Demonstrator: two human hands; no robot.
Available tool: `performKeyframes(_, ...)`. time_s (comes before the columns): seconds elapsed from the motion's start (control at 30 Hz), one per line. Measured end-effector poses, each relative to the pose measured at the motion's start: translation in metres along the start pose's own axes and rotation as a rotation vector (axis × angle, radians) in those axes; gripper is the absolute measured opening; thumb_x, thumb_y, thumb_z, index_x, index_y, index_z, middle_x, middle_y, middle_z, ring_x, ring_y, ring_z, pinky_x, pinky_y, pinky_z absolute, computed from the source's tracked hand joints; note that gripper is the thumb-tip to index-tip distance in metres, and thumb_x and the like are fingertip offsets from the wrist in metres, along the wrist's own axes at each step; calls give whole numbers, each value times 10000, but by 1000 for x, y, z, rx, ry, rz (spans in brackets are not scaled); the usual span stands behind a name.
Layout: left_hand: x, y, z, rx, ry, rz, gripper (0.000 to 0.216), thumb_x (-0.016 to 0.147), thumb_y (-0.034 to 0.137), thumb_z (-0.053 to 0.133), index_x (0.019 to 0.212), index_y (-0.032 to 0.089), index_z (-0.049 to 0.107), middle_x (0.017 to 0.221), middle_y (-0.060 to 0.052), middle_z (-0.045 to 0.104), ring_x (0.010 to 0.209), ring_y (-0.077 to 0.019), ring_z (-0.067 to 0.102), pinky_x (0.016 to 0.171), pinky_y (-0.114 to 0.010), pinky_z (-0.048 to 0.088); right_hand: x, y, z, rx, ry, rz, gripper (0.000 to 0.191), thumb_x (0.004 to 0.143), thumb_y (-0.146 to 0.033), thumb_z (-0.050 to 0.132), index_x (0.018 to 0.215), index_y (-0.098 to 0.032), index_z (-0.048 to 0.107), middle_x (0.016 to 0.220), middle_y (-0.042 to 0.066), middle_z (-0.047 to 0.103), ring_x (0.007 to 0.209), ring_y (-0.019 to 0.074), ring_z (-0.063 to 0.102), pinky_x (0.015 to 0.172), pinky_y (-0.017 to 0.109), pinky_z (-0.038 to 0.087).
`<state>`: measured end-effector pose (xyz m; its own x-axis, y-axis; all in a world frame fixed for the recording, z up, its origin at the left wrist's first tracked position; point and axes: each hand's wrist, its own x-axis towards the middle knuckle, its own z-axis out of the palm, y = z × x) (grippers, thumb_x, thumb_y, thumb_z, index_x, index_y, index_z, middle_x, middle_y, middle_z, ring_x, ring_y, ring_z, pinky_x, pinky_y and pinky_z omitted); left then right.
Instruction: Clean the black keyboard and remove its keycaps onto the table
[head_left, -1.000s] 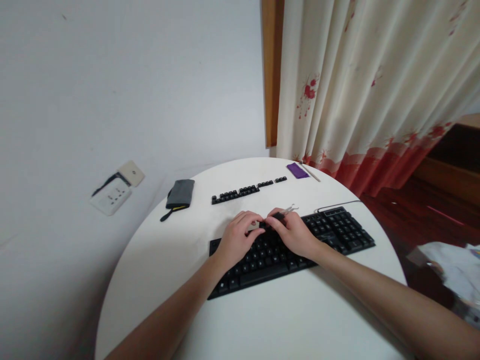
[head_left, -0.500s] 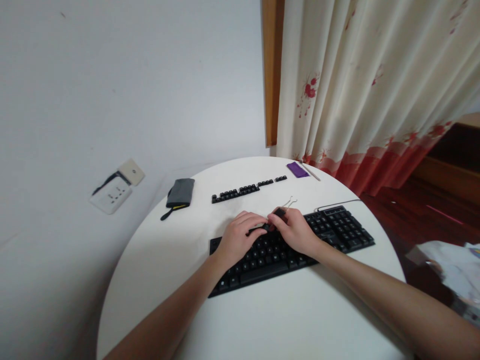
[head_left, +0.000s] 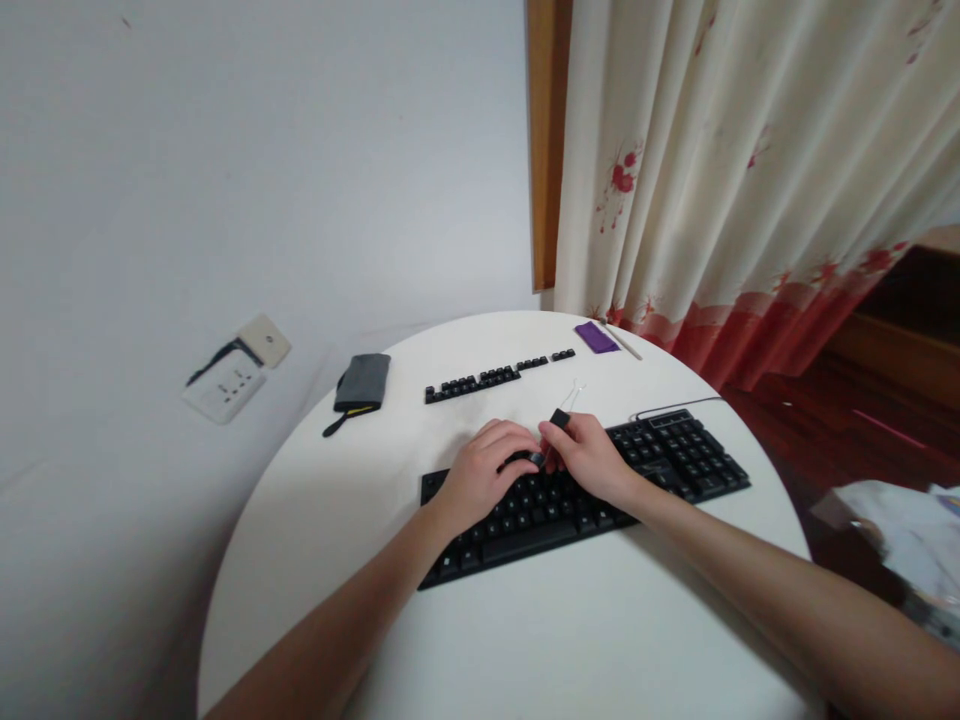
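A black keyboard (head_left: 675,460) lies across the round white table (head_left: 525,640). My left hand (head_left: 480,475) rests curled on the keyboard's top rows, its fingertips pressed on a key. My right hand (head_left: 592,458) is closed on a wire keycap puller (head_left: 564,408) with a black handle, its wire loops pointing up and away. The puller's lower end meets the keys between my two hands. A row of loose black keycaps (head_left: 495,376) lies on the table beyond the keyboard.
A grey pouch (head_left: 362,382) with a strap sits at the table's back left. A purple card (head_left: 597,337) and a thin stick (head_left: 624,344) lie at the far edge by the flowered curtain (head_left: 720,180). A wall socket (head_left: 225,385) is at the left.
My right hand has tilted the keycap puller upward, so its wire loops now stand higher and farther from the keyboard. My left hand has barely moved.
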<state>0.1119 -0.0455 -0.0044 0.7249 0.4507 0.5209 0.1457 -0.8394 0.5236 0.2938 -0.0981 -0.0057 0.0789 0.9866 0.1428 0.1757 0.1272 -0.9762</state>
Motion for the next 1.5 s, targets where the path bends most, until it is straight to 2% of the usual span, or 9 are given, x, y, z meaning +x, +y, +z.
performKeyframes(0.17, 0, -1, 0, -37, -18, -20, 124, 926, 277, 597, 1017, 212, 649, 1038, -68, 651, 1004, -203, 591, 846, -346, 520, 0, -1, 2, 20, 8, 31, 399, 907, -426, 528, 623, -153, 589, 495, 8, 581, 435, 117, 545, 447, 223, 417)
performKeyframes(0.37, 1, 4, -2, -41, -47, -1, 109, 919, 287, 608, 994, 211, 632, 1023, -57, 638, 1008, -197, 588, 900, -358, 502, -2, -1, 2, 85, 13, -1, 272, 909, -437, 534, 850, -175, 578, 545, -30, 588, 446, 126, 570, 437, 222, 449)
performKeyframes(0.67, 2, 5, -2, -10, -38, 42, 78, 914, 244, 611, 983, 210, 627, 1010, -60, 633, 1017, -205, 576, 917, -369, 475, -3, 3, 3, 56, 20, -12, 250, 903, -411, 542, 997, -182, 579, 603, -27, 596, 467, 134, 581, 455, 243, 479)
performKeyframes(0.8, 4, 7, -2, -1, -22, 44, 69, 895, 217, 633, 962, 203, 632, 990, -54, 638, 1008, -201, 576, 910, -356, 475, -4, 1, 2, 49, 22, -57, 246, 911, -401, 537, 994, -174, 587, 648, -16, 611, 515, 131, 593, 497, 241, 485)
performKeyframes(0.97, 3, 7, -2, -3, -28, 43, 81, 891, 206, 638, 970, 205, 624, 1019, -56, 627, 1031, -200, 572, 928, -357, 470, -5, -1, 2, 43, 7, -103, 233, 917, -390, 536, 879, -170, 602, 656, -10, 607, 551, 119, 575, 528, 231, 472)
performKeyframes(1.2, 2, 6, -1, -9, -51, 32, 73, 910, 237, 615, 974, 203, 604, 1015, -61, 640, 1016, -202, 586, 915, -370, 490, 0, 4, -2, 57, 22, -25, 312, 933, -464, 491, 881, -174, 593, 560, -23, 598, 476, 125, 538, 490, 238, 434)
performKeyframes(1.3, 1, 2, 0, 21, 18, -10, 79, 920, 240, 599, 989, 204, 607, 998, -58, 651, 985, -195, 597, 869, -354, 513, 1, 2, -6, -93, 58, -75, 375, 955, -468, 443, 829, -172, 636, 645, 15, 627, 587, 149, 580, 576, 264, 460)
performKeyframes(1.4, 1, -1, 2, 46, 100, -55, 94, 901, 243, 627, 987, 205, 620, 978, -52, 652, 948, -187, 601, 822, -335, 525, 2, -2, -11, -256, 144, -233, 329, 958, -388, 465, 785, -178, 650, 853, 55, 657, 830, 179, 613, 783, 298, 466)
performKeyframes(1.5, 1, -3, 2, 52, 151, -80, 106, 890, 272, 645, 972, 206, 634, 935, -49, 650, 904, -187, 604, 766, -323, 532, 1, -4, -15, -255, 88, -298, 233, 967, -292, 440, 962, -183, 647, 902, 49, 656, 859, 176, 613, 831, 311, 459)
